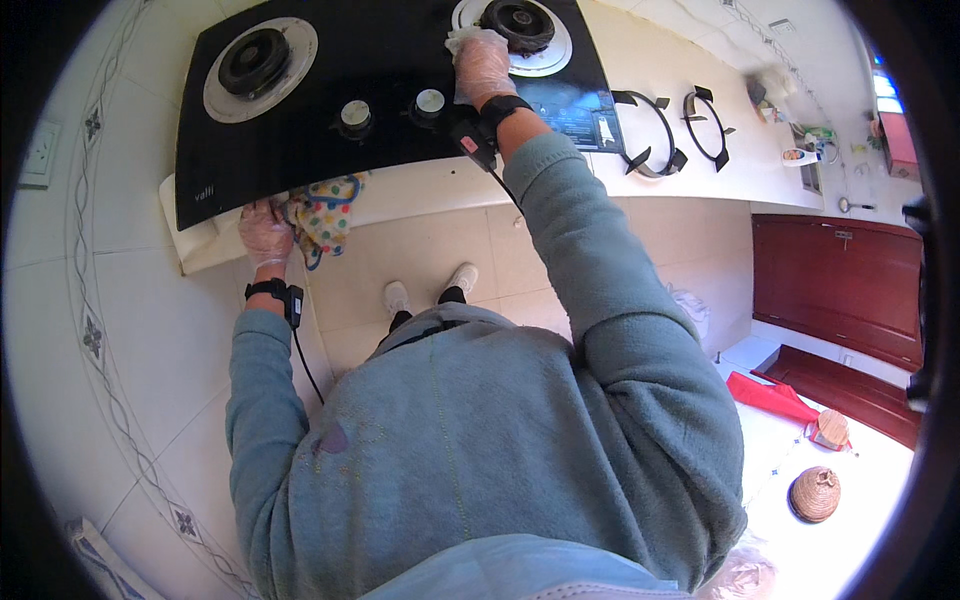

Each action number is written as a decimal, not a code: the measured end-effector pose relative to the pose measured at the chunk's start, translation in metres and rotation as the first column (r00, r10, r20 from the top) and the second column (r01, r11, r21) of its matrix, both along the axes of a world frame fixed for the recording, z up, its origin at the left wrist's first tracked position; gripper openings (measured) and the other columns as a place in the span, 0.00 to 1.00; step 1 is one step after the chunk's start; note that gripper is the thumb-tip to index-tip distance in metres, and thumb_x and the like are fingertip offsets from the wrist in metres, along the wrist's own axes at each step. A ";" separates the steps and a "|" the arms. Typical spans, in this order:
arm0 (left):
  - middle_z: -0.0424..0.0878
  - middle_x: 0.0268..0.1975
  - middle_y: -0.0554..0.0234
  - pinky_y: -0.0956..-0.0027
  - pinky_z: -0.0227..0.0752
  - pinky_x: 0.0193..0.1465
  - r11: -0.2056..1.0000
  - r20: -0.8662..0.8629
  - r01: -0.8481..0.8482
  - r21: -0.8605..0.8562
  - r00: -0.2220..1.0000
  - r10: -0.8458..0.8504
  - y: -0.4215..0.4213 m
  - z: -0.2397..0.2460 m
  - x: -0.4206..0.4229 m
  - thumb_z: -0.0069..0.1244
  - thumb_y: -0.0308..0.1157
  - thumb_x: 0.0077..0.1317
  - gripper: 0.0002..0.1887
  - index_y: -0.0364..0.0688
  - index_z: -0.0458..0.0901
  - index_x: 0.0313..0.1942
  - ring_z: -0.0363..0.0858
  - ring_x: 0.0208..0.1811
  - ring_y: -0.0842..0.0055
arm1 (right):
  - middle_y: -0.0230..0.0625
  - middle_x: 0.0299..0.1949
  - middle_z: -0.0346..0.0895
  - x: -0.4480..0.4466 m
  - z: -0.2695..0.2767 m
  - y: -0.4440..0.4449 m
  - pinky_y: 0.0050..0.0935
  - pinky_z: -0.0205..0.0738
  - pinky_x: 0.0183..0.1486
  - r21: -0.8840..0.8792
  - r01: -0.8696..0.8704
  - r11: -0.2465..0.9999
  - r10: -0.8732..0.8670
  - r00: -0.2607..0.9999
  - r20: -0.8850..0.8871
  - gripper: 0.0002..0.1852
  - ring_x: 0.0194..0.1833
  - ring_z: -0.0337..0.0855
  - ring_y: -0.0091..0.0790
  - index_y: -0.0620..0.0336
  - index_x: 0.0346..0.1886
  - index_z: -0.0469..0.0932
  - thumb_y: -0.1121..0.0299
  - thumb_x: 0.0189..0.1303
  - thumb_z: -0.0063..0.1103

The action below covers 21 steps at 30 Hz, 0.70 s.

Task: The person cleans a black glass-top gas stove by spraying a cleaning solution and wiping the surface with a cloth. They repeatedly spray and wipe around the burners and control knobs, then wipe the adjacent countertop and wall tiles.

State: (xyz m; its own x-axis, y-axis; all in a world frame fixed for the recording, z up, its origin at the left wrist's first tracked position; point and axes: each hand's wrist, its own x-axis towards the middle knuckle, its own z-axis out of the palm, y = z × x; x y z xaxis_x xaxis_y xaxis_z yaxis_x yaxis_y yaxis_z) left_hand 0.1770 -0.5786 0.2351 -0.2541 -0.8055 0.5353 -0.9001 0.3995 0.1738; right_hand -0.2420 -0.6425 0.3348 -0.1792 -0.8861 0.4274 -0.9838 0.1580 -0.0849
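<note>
A black glass gas hob lies before me on a pale counter. My right hand, in a clear plastic glove, rests at the near left edge of the right burner; its fingers and anything under them are hidden. At the hob's front left edge my gloved left hand is beside a polka-dot cloth that hangs over the counter edge; its fingertips are partly hidden, so its hold on the cloth is unclear. The left burner has its white ring in place. Two control knobs stand between the hands.
Two black pan supports lie on the counter right of the hob. Farther right are a white bottle and a ladle. A wall socket is at far left. Dark red cabinet doors and a woven item are at right.
</note>
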 end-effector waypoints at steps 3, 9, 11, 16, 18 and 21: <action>0.78 0.48 0.43 0.52 0.72 0.49 0.983 -0.008 -0.040 0.182 0.999 0.042 -0.001 0.000 0.001 0.51 0.27 0.54 0.14 0.36 0.78 0.42 0.77 0.46 0.50 | 0.46 0.32 0.82 -0.023 -0.007 0.009 0.42 0.78 0.44 0.055 0.020 0.998 -0.022 0.998 0.053 0.07 0.40 0.83 0.50 0.62 0.31 0.83 0.72 0.55 0.56; 0.78 0.47 0.44 0.51 0.72 0.49 1.000 -0.017 -0.005 0.009 1.000 0.005 0.001 -0.002 0.001 0.51 0.27 0.54 0.14 0.36 0.78 0.42 0.76 0.45 0.50 | 0.45 0.32 0.83 -0.083 -0.001 0.035 0.43 0.77 0.42 0.146 0.126 0.981 -0.125 0.992 -0.019 0.14 0.38 0.83 0.51 0.50 0.34 0.85 0.54 0.58 0.57; 0.78 0.46 0.44 0.52 0.72 0.48 0.998 -0.029 0.016 0.068 0.999 -0.014 -0.001 -0.001 0.002 0.51 0.27 0.54 0.13 0.36 0.78 0.41 0.76 0.44 0.50 | 0.45 0.32 0.83 -0.076 0.005 0.029 0.43 0.77 0.43 0.140 0.186 0.973 -0.203 0.972 0.117 0.15 0.39 0.83 0.48 0.53 0.30 0.86 0.53 0.59 0.56; 0.78 0.45 0.44 0.53 0.72 0.48 0.994 0.023 0.020 0.108 0.999 -0.023 -0.003 -0.004 0.004 0.50 0.28 0.54 0.12 0.36 0.79 0.39 0.77 0.44 0.51 | 0.42 0.32 0.83 -0.032 0.004 0.009 0.39 0.78 0.41 0.060 0.219 0.974 -0.215 0.975 -0.060 0.09 0.38 0.84 0.45 0.55 0.28 0.86 0.70 0.55 0.54; 0.78 0.46 0.44 0.53 0.72 0.49 0.976 0.079 -0.053 0.210 0.996 0.037 -0.003 -0.007 0.004 0.50 0.28 0.54 0.11 0.35 0.79 0.38 0.76 0.44 0.51 | 0.43 0.32 0.83 -0.025 0.003 0.007 0.38 0.78 0.41 0.030 0.244 0.969 -0.242 0.969 -0.055 0.09 0.38 0.84 0.45 0.56 0.29 0.86 0.71 0.55 0.54; 0.79 0.44 0.44 0.54 0.71 0.50 1.000 0.023 0.011 -0.016 1.000 -0.011 -0.004 -0.011 0.002 0.50 0.29 0.54 0.10 0.35 0.80 0.36 0.76 0.46 0.50 | 0.46 0.33 0.83 -0.032 0.004 0.014 0.39 0.78 0.41 0.052 0.172 0.984 -0.173 0.985 0.005 0.08 0.39 0.84 0.48 0.57 0.31 0.85 0.70 0.56 0.55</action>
